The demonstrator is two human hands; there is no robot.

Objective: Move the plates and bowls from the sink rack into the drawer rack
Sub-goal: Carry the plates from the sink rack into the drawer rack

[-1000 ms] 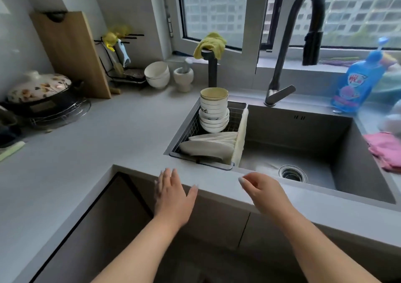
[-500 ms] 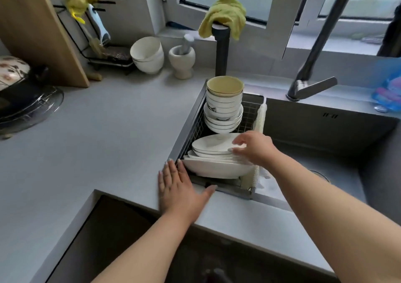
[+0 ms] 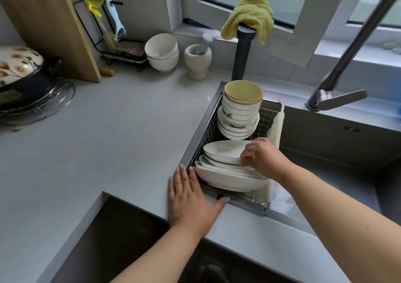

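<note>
Right hand (image 3: 263, 157): fingers curled over the right rim of the top plate (image 3: 225, 151), pinching its edge, not yet lifted clear. Left hand (image 3: 191, 193): flat and spread on the table (image 3: 97, 152) at the near-left corner of the sink rack (image 3: 265, 118), fingertips just at the rack's edge and touching or almost touching the lowest plate, thumb stretched along the rack's front bar; holding nothing.

Under the right hand: a leaning stack of white plates (image 3: 230, 179) filling the near half of the rack, top plate uppermost and tilted. Just beyond the hand, in the far half: a tall stack of bowls (image 3: 239, 113), a yellow-lined bowl on top. Draped on the rack's right side: a pale mesh cloth (image 3: 276, 126).

Progress, judged from the full rack: barely begun, apparently nothing moved out, all plates and bowls left to carry. Drawer rack not visible; only a dark opening (image 3: 121, 235) below the table edge, contents unclear. Next likely need: lifting the pinched plate free without dragging the ones beneath.
</note>
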